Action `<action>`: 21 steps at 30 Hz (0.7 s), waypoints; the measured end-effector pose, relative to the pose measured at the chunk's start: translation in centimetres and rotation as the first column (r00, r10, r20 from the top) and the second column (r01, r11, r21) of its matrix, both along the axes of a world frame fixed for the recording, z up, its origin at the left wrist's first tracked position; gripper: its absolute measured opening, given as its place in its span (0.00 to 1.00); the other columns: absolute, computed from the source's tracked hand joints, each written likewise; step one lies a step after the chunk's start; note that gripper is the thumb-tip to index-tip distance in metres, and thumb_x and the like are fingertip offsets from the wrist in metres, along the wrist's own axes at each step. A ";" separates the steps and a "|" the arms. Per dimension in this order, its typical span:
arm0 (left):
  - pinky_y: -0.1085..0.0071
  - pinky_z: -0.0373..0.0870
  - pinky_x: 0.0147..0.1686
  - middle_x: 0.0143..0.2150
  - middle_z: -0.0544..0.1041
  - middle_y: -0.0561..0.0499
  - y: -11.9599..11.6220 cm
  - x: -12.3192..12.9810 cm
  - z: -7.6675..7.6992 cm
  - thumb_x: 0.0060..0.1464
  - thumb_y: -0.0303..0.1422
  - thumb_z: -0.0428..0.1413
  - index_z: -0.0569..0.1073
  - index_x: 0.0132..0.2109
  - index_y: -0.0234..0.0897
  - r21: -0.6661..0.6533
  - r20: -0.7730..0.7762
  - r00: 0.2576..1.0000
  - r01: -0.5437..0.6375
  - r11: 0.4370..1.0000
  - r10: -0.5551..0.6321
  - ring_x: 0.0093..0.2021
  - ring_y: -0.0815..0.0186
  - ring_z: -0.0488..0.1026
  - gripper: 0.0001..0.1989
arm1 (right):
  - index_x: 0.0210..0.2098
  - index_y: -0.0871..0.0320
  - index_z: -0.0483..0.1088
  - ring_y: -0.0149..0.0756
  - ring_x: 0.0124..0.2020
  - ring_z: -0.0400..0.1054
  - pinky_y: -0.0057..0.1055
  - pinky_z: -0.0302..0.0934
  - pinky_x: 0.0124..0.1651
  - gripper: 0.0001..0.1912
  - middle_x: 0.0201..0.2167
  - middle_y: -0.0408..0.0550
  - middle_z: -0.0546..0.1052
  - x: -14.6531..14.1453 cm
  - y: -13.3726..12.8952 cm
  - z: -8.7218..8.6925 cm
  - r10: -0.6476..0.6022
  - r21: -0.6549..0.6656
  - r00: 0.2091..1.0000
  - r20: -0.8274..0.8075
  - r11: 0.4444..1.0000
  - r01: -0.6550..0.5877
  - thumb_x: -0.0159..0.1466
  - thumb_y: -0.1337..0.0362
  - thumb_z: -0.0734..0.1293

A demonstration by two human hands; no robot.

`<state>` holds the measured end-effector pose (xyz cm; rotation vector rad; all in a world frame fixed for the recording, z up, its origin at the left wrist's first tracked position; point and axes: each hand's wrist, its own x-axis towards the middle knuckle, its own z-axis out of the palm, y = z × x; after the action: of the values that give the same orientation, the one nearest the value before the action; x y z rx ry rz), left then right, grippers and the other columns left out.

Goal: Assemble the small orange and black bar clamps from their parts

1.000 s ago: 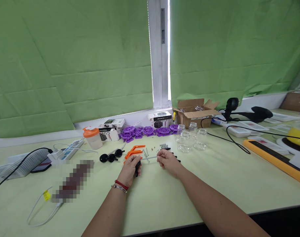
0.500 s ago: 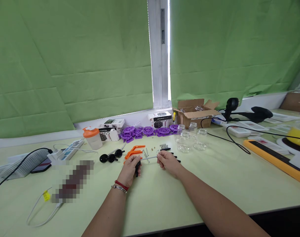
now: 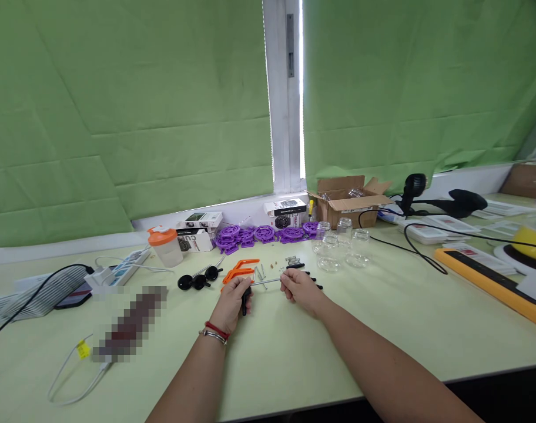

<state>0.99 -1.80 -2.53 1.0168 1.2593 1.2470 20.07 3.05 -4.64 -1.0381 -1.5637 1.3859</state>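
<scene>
My left hand (image 3: 231, 304) is closed around a black handle-like part (image 3: 244, 303). A thin metal rod (image 3: 267, 282) runs sideways from it to my right hand (image 3: 304, 291), whose fingers pinch the rod's other end. What exactly sits at that pinched end is hidden by the fingers. Just beyond my left hand lie several orange plastic levers (image 3: 241, 269) and loose metal pins (image 3: 261, 272). Springs (image 3: 292, 259) and black pieces (image 3: 297, 266) lie behind my right hand. To the left rest black round parts with rods (image 3: 200, 281).
Purple round plastic frames (image 3: 264, 234) line the back, before printed boxes (image 3: 285, 214). Glass jars (image 3: 330, 252) and a cardboard box (image 3: 354, 204) stand right of them. An orange-lidded bottle (image 3: 164, 247) and a power strip (image 3: 129, 267) are left; cables (image 3: 420, 249) cross the right side.
Both hands keep almost the same position and the same hold on the rod and black part. The view has shifted very slightly.
</scene>
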 end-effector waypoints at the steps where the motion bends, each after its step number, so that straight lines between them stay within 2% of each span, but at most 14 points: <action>1: 0.75 0.59 0.14 0.25 0.67 0.55 0.0 0.0 0.0 0.45 0.46 0.56 0.64 0.31 0.37 -0.001 -0.001 1.000 -0.002 1.000 0.002 0.17 0.74 0.61 0.17 | 0.24 0.58 0.60 0.25 0.16 0.54 0.24 0.51 0.21 0.15 0.13 0.38 0.62 0.0 -0.1 0.2 -0.003 -0.002 1.000 0.001 1.000 0.003 0.60 0.53 0.59; 4: 0.75 0.59 0.14 0.25 0.67 0.55 0.0 0.0 0.0 0.46 0.47 0.55 0.63 0.31 0.38 0.001 -0.002 1.000 0.000 1.000 0.000 0.17 0.74 0.61 0.17 | 0.25 0.58 0.61 0.24 0.16 0.55 0.24 0.51 0.20 0.14 0.14 0.38 0.63 -0.1 -0.2 0.5 -0.020 -0.014 1.000 -0.013 1.000 0.020 0.59 0.54 0.60; 9: 0.75 0.59 0.14 0.25 0.67 0.55 0.2 -0.2 -0.2 0.46 0.47 0.55 0.64 0.31 0.38 0.011 -0.004 1.000 0.002 1.000 -0.002 0.17 0.74 0.62 0.17 | 0.31 0.57 0.62 0.24 0.18 0.57 0.24 0.52 0.20 0.09 0.23 0.40 0.68 0.0 0.1 0.3 -0.052 -0.020 0.997 -0.063 0.999 0.051 0.56 0.58 0.63; 14: 0.76 0.59 0.14 0.25 0.67 0.55 0.2 -0.2 -0.3 0.46 0.47 0.55 0.64 0.32 0.37 0.009 -0.007 1.000 0.003 1.000 -0.002 0.17 0.74 0.62 0.17 | 0.31 0.57 0.61 0.24 0.19 0.58 0.24 0.53 0.21 0.07 0.23 0.40 0.68 0.1 0.4 -0.2 -0.032 -0.008 0.996 -0.078 0.999 0.032 0.55 0.61 0.63; 21: 0.76 0.58 0.14 0.25 0.67 0.55 0.1 -0.1 -0.2 0.46 0.47 0.55 0.64 0.32 0.37 0.007 0.002 1.000 0.001 1.000 -0.001 0.17 0.74 0.61 0.17 | 0.29 0.57 0.61 0.24 0.19 0.57 0.24 0.52 0.20 0.06 0.23 0.41 0.68 0.0 0.3 -0.2 -0.024 -0.012 0.999 -0.049 1.000 0.023 0.57 0.60 0.61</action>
<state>0.89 -1.69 -2.74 1.0206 1.2534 1.2528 20.07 3.37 -4.85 -1.0191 -1.5050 1.3956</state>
